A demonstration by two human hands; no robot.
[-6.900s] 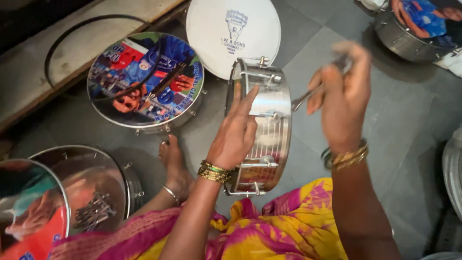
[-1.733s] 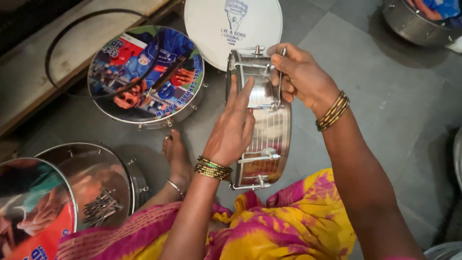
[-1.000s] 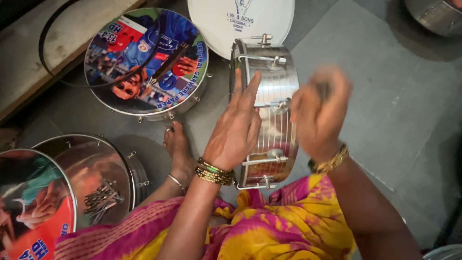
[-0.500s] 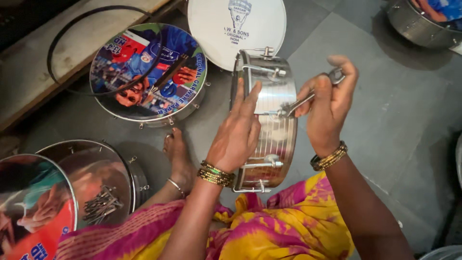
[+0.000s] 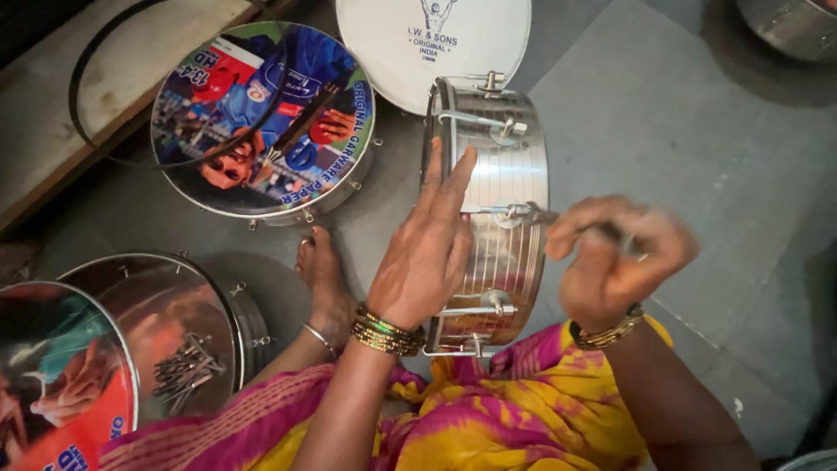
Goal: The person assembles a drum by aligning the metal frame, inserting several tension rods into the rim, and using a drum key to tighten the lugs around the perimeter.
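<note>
1. While the left hand [image 5: 432, 253] lies flat, fingers spread, on the drum [image 5: 493, 209], that steel shell stands on edge on the floor [image 5: 663, 113] against the person's lap, as it did half a second ago.
2. Right hand [image 5: 610, 262] has dropped from its raised position and now blurs beside the middle lug [image 5: 510, 212], fingers curled round a thin tool [image 5: 623, 237]; the grip itself is too smeared to read.
3. Judging by this, tightening has resumed at that lug.
4. Printed drum [image 5: 261, 118] and white head [image 5: 432, 44] lie behind.
</note>
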